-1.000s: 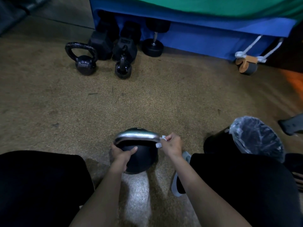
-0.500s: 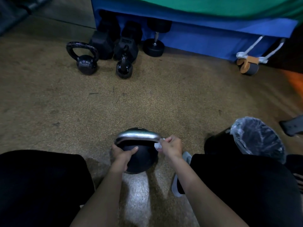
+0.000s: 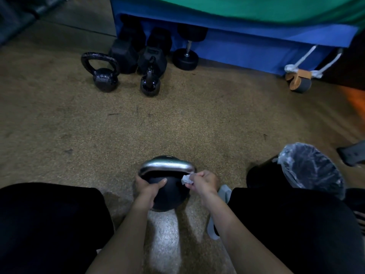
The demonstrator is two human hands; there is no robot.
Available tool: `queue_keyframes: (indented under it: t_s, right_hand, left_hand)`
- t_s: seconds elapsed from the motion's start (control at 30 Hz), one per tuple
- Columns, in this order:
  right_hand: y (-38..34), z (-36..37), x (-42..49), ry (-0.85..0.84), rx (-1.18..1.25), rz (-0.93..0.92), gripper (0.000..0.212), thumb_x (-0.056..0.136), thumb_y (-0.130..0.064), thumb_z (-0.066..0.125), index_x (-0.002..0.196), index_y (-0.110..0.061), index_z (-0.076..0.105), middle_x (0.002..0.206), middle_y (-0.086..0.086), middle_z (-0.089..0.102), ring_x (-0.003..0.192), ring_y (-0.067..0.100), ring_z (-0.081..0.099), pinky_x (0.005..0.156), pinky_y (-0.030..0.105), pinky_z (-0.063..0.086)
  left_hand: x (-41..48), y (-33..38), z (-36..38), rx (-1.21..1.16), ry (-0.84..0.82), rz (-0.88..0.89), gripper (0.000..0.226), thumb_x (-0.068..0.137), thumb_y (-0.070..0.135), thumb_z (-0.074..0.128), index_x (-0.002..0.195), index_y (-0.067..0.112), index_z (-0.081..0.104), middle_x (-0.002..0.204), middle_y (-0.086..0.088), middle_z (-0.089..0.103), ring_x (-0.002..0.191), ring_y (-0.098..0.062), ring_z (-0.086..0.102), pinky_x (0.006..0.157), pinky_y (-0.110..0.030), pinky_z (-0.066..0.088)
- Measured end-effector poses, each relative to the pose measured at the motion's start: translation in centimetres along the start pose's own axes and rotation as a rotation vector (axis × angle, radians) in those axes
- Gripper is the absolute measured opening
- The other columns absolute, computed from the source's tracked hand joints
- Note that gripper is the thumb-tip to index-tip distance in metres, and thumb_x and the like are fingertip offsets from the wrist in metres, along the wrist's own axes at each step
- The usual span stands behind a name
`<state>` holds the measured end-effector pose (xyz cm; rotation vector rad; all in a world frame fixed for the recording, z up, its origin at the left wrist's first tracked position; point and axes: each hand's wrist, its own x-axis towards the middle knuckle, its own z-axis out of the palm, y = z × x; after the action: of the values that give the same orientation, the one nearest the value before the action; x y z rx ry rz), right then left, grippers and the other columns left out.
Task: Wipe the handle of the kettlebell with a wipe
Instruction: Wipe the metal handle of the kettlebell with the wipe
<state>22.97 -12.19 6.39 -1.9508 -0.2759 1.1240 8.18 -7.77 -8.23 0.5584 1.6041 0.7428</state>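
While left hand (image 3: 151, 187) grips kettlebell (image 3: 169, 196), right hand (image 3: 204, 181) pinches wipe (image 3: 186, 178) — handle's (image 3: 166, 167) right end hidden.

Speckled brown floor (image 3: 197, 119). At the far side, two small black kettlebells (image 3: 102, 73) (image 3: 150, 84) stand beside black dumbbells (image 3: 185, 50) against a blue mat (image 3: 246, 46) topped with green. A bin (image 3: 310, 165) lined with clear plastic stands at right.

Kettlebell (image 3: 167, 192): black body, silver metallic handle (image 3: 166, 167). Wipe (image 3: 186, 179): white. Floor (image 3: 177, 119): tan-brown, finely speckled. Mat (image 3: 246, 48): blue side, green top. Bin (image 3: 262, 175): black, clear glossy liner (image 3: 312, 165). Small kettlebells (image 3: 102, 76) and dumbbells (image 3: 185, 56): black. Roller (image 3: 298, 81): tan and grey, white cords.
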Motion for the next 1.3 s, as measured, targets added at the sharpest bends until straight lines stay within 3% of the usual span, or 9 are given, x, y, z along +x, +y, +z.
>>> queue_keyframes:
  t_s: [0.17,0.3,0.47,0.63,0.8,0.97,1.17,1.23,1.3]
  right_hand:
    - [0.5,0.1,0.0,0.001,0.077,0.013,0.015,0.083,0.006,0.058,0.080,-0.005,0.049,0.081,0.017,0.061,0.066,0.023,0.065,0.045,0.016,0.052]
    - [1.0,0.2,1.0,0.106,0.065,-0.022,0.020,0.083,0.002,0.059,0.071,-0.009,0.048,0.076,0.014,0.061,0.064,0.022,0.063,0.051,0.024,0.056]
    - [0.9,0.0,1.2,0.208,-0.118,-0.168,0.019,0.082,-0.016,0.066,0.068,-0.020,0.054,0.067,0.001,0.066,0.069,0.022,0.064,0.070,0.037,0.055]
    - [0.0,-0.5,1.5,0.168,-0.163,-0.216,0.010,0.084,-0.013,0.063,0.075,-0.017,0.065,0.055,-0.003,0.065,0.060,0.016,0.062,0.066,0.028,0.051]
    - [-0.5,-1.0,1.8,0.161,-0.227,-0.247,0.013,0.080,-0.010,0.065,0.071,-0.019,0.069,0.067,0.002,0.068,0.066,0.018,0.063,0.066,0.031,0.052]
    - [-1.7,-1.2,2.2,0.105,-0.370,-0.331,0.020,0.082,-0.001,0.060,0.090,-0.013,0.074,0.074,-0.003,0.063,0.059,0.004,0.053,0.048,0.000,0.035]
    - [-2.3,-1.1,3.5,0.064,-0.472,-0.304,0.015,0.082,-0.005,0.062,0.085,-0.011,0.076,0.070,0.001,0.064,0.064,0.012,0.057,0.053,0.012,0.041]
    - [-2.4,-0.9,3.7,0.018,-0.522,-0.321,0.021,0.085,-0.005,0.059,0.089,-0.014,0.077,0.072,0.000,0.066,0.069,0.012,0.060,0.064,0.017,0.046]
    - [-2.5,-1.0,3.9,-0.017,-0.543,-0.332,0.022,0.087,-0.006,0.058,0.090,-0.016,0.077,0.075,0.001,0.066,0.064,0.010,0.059,0.061,0.018,0.046]
  left_hand:
    - [-0.3,0.2,-0.1,0.017,-0.001,0.007,0.101,0.068,0.015,0.103,0.145,0.030,0.040,0.151,-0.007,0.059,0.138,-0.037,0.056,0.112,-0.072,0.045]
    - [-0.4,0.2,-0.2,0.037,-0.008,-0.002,0.106,0.065,0.019,0.104,0.147,0.033,0.038,0.152,-0.007,0.058,0.140,-0.039,0.054,0.111,-0.075,0.044]
    - [1.9,-1.5,-0.2,0.065,-0.029,0.031,0.132,0.020,0.056,0.094,0.139,0.041,0.039,0.151,-0.004,0.058,0.139,-0.039,0.056,0.107,-0.077,0.046]
    - [1.1,-0.8,-0.4,0.065,-0.049,0.010,0.121,0.042,0.040,0.105,0.143,0.035,0.039,0.152,-0.007,0.057,0.140,-0.039,0.054,0.109,-0.076,0.045]
    - [3.2,-2.5,-0.4,0.096,-0.044,-0.003,0.136,0.017,0.062,0.093,0.139,0.043,0.035,0.155,-0.001,0.054,0.141,-0.042,0.054,0.106,-0.077,0.046]
    - [2.9,-2.2,-0.3,0.106,-0.035,0.003,0.137,0.019,0.062,0.093,0.140,0.046,0.032,0.156,-0.001,0.054,0.141,-0.041,0.054,0.105,-0.076,0.047]
    - [0.9,-0.8,-0.3,0.085,-0.022,-0.050,0.116,0.058,0.031,0.105,0.149,0.037,0.033,0.158,-0.004,0.052,0.143,-0.042,0.051,0.107,-0.076,0.045]
    - [0.9,-0.8,-0.3,0.085,-0.021,-0.047,0.121,0.052,0.036,0.104,0.149,0.039,0.032,0.158,-0.003,0.051,0.144,-0.042,0.050,0.107,-0.077,0.045]
    - [1.3,-1.1,-0.3,0.087,-0.020,-0.025,0.131,0.036,0.048,0.100,0.148,0.040,0.032,0.157,-0.003,0.052,0.143,-0.042,0.051,0.107,-0.076,0.046]
